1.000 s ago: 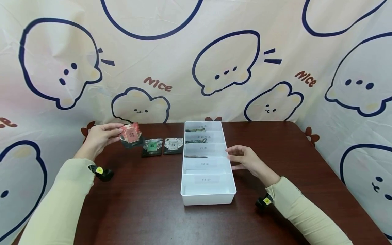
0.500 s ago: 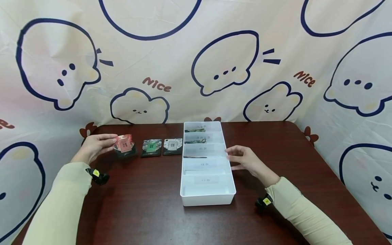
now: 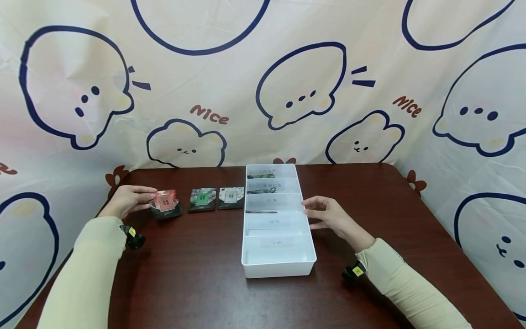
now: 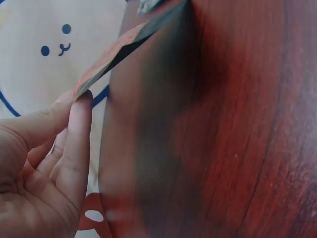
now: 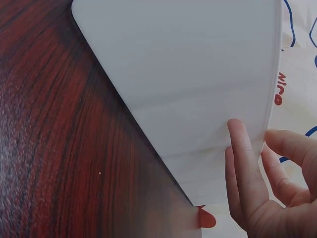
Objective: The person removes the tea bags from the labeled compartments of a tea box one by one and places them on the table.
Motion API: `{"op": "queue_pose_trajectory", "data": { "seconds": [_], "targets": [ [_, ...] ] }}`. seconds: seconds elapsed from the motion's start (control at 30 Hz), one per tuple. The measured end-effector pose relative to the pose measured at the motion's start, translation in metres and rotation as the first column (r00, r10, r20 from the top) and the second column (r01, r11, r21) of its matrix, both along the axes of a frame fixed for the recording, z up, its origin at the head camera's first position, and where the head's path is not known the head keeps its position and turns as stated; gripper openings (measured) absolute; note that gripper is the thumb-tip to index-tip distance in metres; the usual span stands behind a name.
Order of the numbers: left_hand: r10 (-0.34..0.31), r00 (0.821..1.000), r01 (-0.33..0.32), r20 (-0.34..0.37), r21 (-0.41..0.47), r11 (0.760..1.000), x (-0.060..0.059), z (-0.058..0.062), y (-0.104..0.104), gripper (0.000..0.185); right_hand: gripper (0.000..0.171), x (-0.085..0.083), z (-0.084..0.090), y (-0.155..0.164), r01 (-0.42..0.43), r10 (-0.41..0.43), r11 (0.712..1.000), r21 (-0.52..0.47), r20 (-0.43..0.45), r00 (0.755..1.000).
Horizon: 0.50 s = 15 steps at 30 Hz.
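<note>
A red-and-black tea sachet (image 3: 165,204) is in my left hand (image 3: 126,201), pinched at its left edge between thumb and fingers. In the left wrist view the sachet (image 4: 119,54) slants away from the fingertips, seen nearly edge-on. To its right lie a green-labelled sachet (image 3: 202,199) and a white-labelled sachet (image 3: 231,198), side by side on the table. The white divided box (image 3: 279,270) stands beside them. My right hand (image 3: 334,215) touches the box's right side, its fingers fairly straight against the wall and rim, as the right wrist view shows.
Labelled compartments run along the box; the farther ones show sachet edges, such as a greenish sachet (image 3: 261,190). The dark wooden table (image 3: 185,274) extends around it. A cartoon-printed cloth (image 3: 242,91) hangs behind and at both sides.
My left hand has moved left and then lower with the red sachet, away from the two others. The right hand has stayed at the box.
</note>
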<state>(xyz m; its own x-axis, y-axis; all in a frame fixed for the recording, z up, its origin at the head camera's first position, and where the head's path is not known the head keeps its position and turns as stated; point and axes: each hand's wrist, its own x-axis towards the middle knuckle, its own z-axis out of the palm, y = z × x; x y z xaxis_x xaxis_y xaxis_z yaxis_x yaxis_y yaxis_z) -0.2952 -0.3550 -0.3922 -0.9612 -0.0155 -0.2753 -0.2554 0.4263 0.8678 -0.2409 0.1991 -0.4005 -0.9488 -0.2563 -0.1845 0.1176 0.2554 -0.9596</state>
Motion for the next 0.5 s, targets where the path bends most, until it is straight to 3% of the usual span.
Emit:
{"op": "queue_pose_trajectory", "data": {
  "seconds": [0.3, 0.5],
  "targets": [
    [0.013, 0.999, -0.019, -0.041, -0.143, 0.99, -0.01, -0.004, 0.011, 0.042, 0.041, 0.002, 0.002, 0.0, 0.004, -0.004, 1.0, 0.002, 0.002, 1.0],
    [0.055, 0.997, -0.062, -0.046, -0.178, 0.982, -0.021, -0.01, 0.015, 0.04, 0.043, 0.0, 0.002, 0.0, -0.001, 0.001, 1.0, 0.004, 0.0, 1.0]
  ]
}}
